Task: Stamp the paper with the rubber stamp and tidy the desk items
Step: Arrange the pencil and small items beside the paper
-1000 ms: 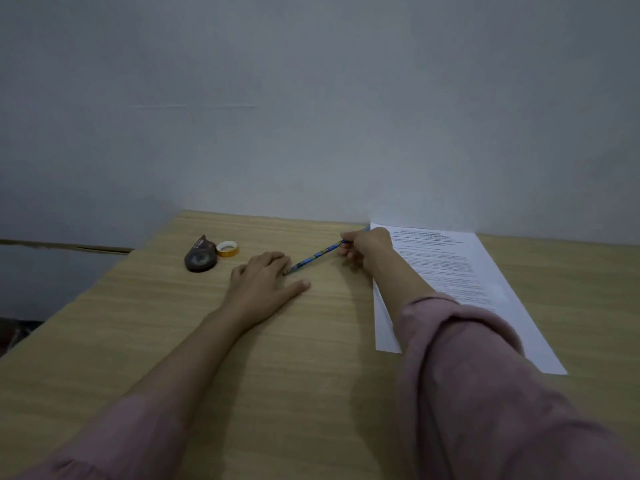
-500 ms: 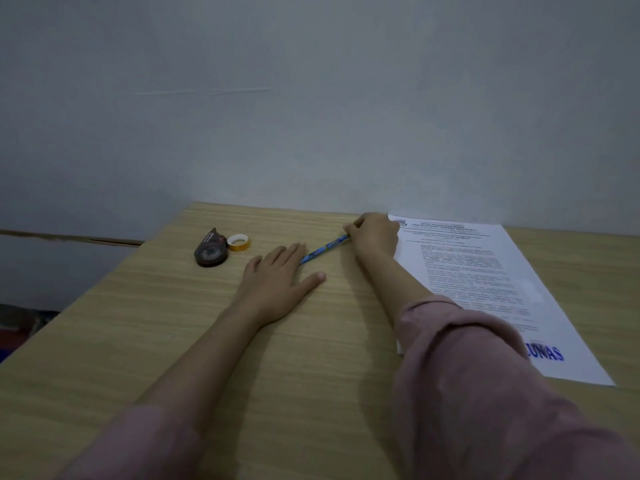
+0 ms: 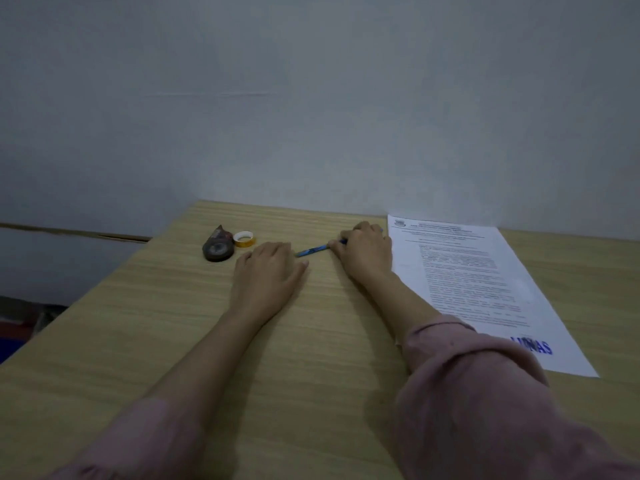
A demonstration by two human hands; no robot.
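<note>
A printed white paper [image 3: 485,282] lies on the right of the wooden desk [image 3: 173,323], with a blue stamp mark [image 3: 535,346] near its lower edge. My right hand [image 3: 365,251] rests just left of the paper's top and is closed on the end of a blue pen [image 3: 313,250], which lies low over the desk and points left. My left hand [image 3: 270,271] lies flat, palm down, fingers together, its fingertips beside the pen's tip. No rubber stamp shows in this view.
A dark correction-tape dispenser [image 3: 216,249] and a small roll of yellow tape [image 3: 244,238] sit together at the back left of the desk. A plain grey wall stands right behind the desk. The desk's left edge drops off to the floor.
My left hand has drawn its fingers together beside the pen's tip. My right hand has stayed closed on the pen. The view has shifted, and the paper's blue stamp mark now shows.
</note>
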